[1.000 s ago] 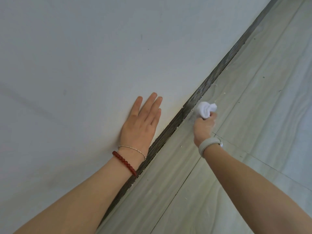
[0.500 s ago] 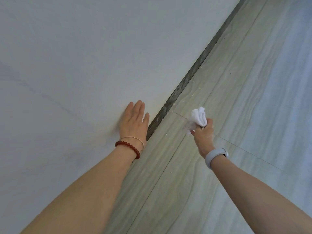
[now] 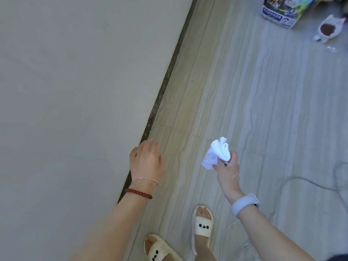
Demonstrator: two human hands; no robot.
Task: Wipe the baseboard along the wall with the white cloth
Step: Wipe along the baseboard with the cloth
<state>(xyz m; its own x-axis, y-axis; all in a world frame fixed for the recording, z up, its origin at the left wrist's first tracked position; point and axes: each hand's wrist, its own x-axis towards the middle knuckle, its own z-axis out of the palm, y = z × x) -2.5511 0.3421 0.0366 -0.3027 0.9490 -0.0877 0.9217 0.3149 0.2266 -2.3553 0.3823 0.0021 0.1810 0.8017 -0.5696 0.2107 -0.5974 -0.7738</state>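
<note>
A narrow dark baseboard [image 3: 165, 80] runs diagonally where the pale wall [image 3: 75, 91] meets the grey wood-look floor [image 3: 263, 110]. My right hand [image 3: 227, 170] holds a bunched white cloth [image 3: 216, 153] in the air over the floor, well to the right of the baseboard and not touching it. My left hand [image 3: 146, 161], with a red bead bracelet and a thin chain at the wrist, hovers over the baseboard with loosely curled fingers and holds nothing.
My feet in cream slippers [image 3: 203, 225] stand on the floor near the bottom. A printed bag [image 3: 282, 10] and a white bowl with brown contents [image 3: 329, 29] sit at the top right. A thin cable [image 3: 310, 182] trails across the floor on the right.
The view has pulled back and up, so my feet and far objects show. My left hand has come off the wall. My right hand has lifted the cloth away from the baseboard.
</note>
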